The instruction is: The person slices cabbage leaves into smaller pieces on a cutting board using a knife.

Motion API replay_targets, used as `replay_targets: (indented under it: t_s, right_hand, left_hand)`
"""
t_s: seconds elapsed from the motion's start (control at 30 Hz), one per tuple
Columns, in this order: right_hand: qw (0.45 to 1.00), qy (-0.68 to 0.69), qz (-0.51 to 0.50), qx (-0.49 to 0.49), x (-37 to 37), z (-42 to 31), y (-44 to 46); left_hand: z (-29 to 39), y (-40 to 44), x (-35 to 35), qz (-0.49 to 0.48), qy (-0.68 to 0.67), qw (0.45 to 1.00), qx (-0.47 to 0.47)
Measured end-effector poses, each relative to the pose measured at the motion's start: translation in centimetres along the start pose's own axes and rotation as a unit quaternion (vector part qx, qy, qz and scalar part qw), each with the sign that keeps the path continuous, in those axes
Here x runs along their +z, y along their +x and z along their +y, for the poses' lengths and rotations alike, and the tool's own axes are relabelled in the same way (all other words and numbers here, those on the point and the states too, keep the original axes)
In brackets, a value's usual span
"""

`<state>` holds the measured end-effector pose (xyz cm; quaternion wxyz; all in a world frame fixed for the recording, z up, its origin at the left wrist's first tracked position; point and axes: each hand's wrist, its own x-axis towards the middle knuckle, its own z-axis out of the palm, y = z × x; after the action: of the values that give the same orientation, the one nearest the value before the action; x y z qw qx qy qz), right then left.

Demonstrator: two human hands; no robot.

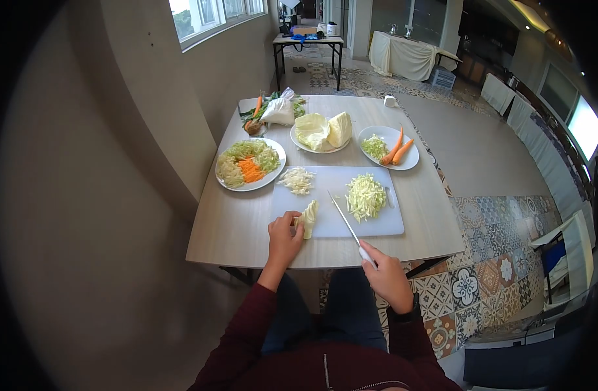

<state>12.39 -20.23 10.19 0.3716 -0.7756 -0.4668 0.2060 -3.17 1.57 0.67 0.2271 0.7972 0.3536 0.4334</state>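
My left hand [286, 234] is closed on a pale cabbage piece [308, 219] at the lower left of the white cutting board [393, 225]. In my right hand [383, 277] is the white handle of a knife [344, 215], its blade slanting up and left over the board, apart from the cabbage piece. Right of the blade lies a heap of shredded green cabbage [366, 197]. A smaller pile of whiter shreds [297, 180] sits at the board's upper left corner.
Behind the board stand a plate of shredded vegetables [223, 180], a plate with cabbage chunks [338, 130] and a plate with two carrots [413, 161]. A white plastic bag [278, 111] and vegetables lie at the far left. A wall [162, 124] rises at left.
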Motion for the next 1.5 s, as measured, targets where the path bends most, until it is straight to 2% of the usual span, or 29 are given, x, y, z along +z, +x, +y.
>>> replay_targets:
  t_s: [0.13, 0.2, 0.5, 0.63, 0.73, 0.83, 1.07, 1.1, 1.2, 1.4, 1.5]
  right_hand:
    - [0.998, -0.043, 0.029, -0.025, 0.7, 0.8, 0.6]
    - [0.998, -0.048, 0.034, -0.011, 0.4, 0.7, 0.5]
    - [0.995, 0.069, 0.031, 0.058, -1.0, 0.0, -0.9]
    - [0.998, -0.024, 0.03, -0.043, 0.5, -0.7, -0.7]
    - [0.998, -0.041, 0.011, -0.048, 2.0, -0.8, -0.4]
    - [0.998, -0.063, 0.009, -0.026, 2.1, -1.1, -0.4]
    - [0.996, -0.059, 0.07, -0.002, 0.4, 0.0, -1.4]
    - [0.998, -0.023, 0.049, 0.043, -0.3, -0.5, -1.6]
    - [0.997, 0.022, 0.05, 0.058, -0.8, -0.4, -2.2]
    - [0.999, 0.016, 0.012, 0.031, 0.2, -0.5, -1.0]
    - [1.0, 0.007, 0.023, 0.012, 1.1, 0.0, -0.2]
  left_hand:
    - [-0.5, -0.1, 0.1, -0.031, -0.026, 0.999, -0.03]
    - [-0.3, 0.0, 0.0, -0.013, -0.008, 1.0, -0.009]
    - [0.0, 0.0, -0.2, -0.029, -0.008, 0.999, -0.027]
    - [-0.2, -0.1, -0.1, -0.024, -0.004, 0.999, -0.021]
    - [-0.2, -0.1, -0.1, -0.028, -0.006, 0.999, -0.025]
    - [0.1, 0.0, -0.2, -0.013, -0.002, 1.0, -0.005]
    - [-0.2, -0.1, -0.1, -0.03, -0.006, 0.999, -0.024]
    - [-0.3, -0.1, -0.1, -0.03, -0.008, 0.999, -0.023]
    - [-0.4, -0.1, 0.1, -0.029, -0.007, 0.999, -0.022]
    - [-0.2, -0.1, -0.1, -0.03, -0.003, 0.999, -0.022]
    - [-0.2, -0.1, -0.1, -0.031, -0.012, 0.999, -0.024]
